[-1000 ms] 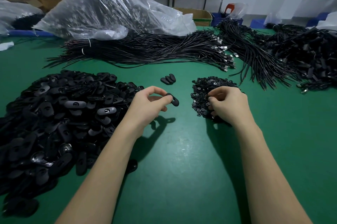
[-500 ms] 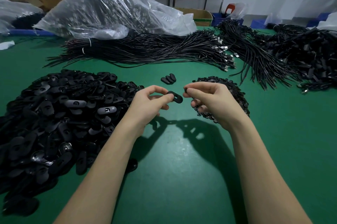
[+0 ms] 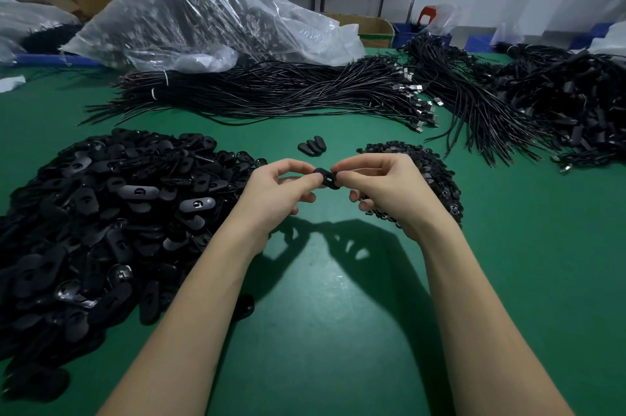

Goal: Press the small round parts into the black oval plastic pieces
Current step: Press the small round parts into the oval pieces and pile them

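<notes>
Two hands meet above the green table (image 3: 338, 331), both holding one black oval piece (image 3: 326, 178) between them. The left hand (image 3: 277, 192) pinches the piece's left end between thumb and forefinger, its other fingers curled under. The right hand (image 3: 382, 188) pinches the right end with its thumb and forefinger pressed against the piece — whether a small round part sits beneath those fingertips cannot be told. The piece hangs clear of the table, between the large heap of oval pieces (image 3: 101, 229) on the left and the smaller pile of round parts (image 3: 437, 175) just behind the right hand. Three more oval pieces (image 3: 312, 145) lie together further back, near the bundled black cables (image 3: 288, 93) and a clear plastic bag (image 3: 210, 19).
</notes>
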Available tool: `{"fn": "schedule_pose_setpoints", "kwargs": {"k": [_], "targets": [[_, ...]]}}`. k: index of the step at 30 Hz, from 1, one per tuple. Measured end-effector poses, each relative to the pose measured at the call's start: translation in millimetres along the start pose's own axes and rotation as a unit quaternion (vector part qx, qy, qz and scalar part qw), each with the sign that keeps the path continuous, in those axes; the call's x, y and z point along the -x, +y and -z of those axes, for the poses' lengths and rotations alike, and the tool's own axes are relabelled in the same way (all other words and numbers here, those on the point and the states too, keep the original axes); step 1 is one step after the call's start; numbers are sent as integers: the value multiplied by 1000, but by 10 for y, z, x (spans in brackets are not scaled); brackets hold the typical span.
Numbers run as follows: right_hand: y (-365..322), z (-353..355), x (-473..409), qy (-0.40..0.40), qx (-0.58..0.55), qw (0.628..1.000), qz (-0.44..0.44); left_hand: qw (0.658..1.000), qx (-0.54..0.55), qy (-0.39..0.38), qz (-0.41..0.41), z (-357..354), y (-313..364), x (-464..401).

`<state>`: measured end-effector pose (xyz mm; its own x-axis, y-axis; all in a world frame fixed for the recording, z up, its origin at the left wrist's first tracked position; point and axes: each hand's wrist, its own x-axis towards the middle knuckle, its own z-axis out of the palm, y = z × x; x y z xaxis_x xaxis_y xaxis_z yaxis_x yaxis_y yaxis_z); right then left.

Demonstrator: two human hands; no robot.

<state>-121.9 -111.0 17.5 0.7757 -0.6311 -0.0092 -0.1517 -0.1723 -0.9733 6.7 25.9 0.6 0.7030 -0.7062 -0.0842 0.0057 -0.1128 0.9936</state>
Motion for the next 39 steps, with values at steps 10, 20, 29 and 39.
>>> {"fn": "schedule_pose_setpoints", "kwargs": {"k": [10,20,29,39], "targets": [[5,-2,-27,16,11,1000,-19,1000,-7,1,-7,11,-10,1],[15,-7,-24,8,7,1000,-10,1000,-15,-3,-14,19,-3,18],[-15,-74,-29,51,94,994,36,1000,-18,-3,-13,15,-10,16],[-13,-71,-12,25,20,999,1,999,37,-10,38,37,21,2]]}}
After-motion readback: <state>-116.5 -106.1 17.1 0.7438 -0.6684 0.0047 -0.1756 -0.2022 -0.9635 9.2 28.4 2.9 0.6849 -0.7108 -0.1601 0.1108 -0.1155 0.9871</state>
